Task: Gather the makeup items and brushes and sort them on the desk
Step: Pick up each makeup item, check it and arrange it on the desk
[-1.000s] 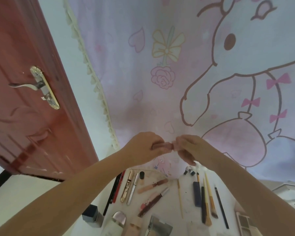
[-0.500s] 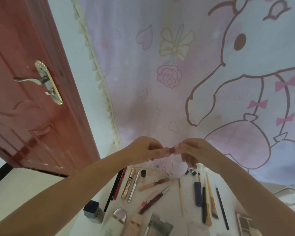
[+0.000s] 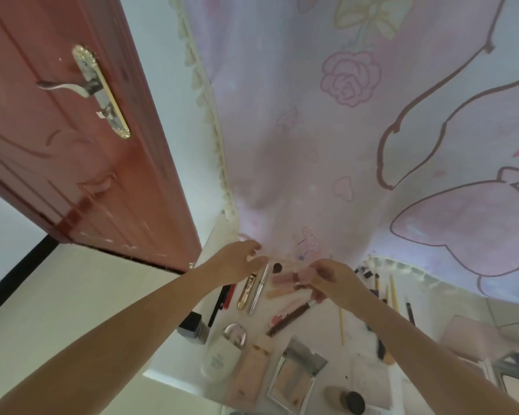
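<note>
My right hand (image 3: 322, 278) pinches one end of a short pink tube (image 3: 285, 277) just above the far end of the white desk (image 3: 363, 375). My left hand (image 3: 238, 260) hovers apart from the tube to the left, fingers loosely curled and holding nothing. Below the hands lie a gold tube (image 3: 246, 290), a silver tube (image 3: 259, 287), black and red pencils (image 3: 225, 298), a peach tube (image 3: 277, 292) and a dark red lip gloss (image 3: 288, 317). Several brushes (image 3: 387, 292) lie to the right, partly hidden by my right arm.
Nearer me sit a dark box (image 3: 192, 324), a white bottle (image 3: 222, 351), a beige tube (image 3: 250, 374), a mirrored palette (image 3: 297, 375) and a round sponge (image 3: 345, 398). A patterned curtain (image 3: 357, 145) hangs behind the desk; a red door (image 3: 72, 145) stands at the left.
Both hands have dropped toward the desk. My left hand has let go of the pink tube and moved left; the right hand keeps hold of it.
</note>
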### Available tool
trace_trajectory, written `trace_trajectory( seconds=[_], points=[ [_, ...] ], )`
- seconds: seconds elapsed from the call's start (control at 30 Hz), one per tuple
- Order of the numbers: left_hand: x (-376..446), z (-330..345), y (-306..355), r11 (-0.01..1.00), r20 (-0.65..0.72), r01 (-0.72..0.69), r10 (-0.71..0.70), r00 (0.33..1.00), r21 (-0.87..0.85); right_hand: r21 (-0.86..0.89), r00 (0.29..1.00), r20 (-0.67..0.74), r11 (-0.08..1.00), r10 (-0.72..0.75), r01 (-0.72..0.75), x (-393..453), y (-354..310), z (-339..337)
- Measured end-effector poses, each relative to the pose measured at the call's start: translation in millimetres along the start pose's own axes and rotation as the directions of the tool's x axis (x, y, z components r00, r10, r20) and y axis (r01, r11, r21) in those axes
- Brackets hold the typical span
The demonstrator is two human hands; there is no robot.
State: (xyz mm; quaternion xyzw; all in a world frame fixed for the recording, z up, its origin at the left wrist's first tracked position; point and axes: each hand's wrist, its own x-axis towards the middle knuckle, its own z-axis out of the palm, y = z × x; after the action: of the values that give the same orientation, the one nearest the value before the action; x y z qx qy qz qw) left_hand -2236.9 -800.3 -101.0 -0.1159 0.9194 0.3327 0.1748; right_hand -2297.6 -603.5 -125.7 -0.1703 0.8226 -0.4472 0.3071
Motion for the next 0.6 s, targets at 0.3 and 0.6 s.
trace_trajectory(
  seconds=[0.3,0.6],
  points=[
    [-1.5,5.8,-57.9,0.949,0.048,0.131,-0.15,0.987,0.288,-0.582,0.981,0.169,0.813,0.095,0.021,33.0,27.3,81.5],
    [3.1,7.9,-71.4,0.927,-0.035,0.061,-0.051,0.998,0.37,-0.814,0.99,0.142,0.572,0.028,0.1,34.4,4.3,104.5]
  ],
)
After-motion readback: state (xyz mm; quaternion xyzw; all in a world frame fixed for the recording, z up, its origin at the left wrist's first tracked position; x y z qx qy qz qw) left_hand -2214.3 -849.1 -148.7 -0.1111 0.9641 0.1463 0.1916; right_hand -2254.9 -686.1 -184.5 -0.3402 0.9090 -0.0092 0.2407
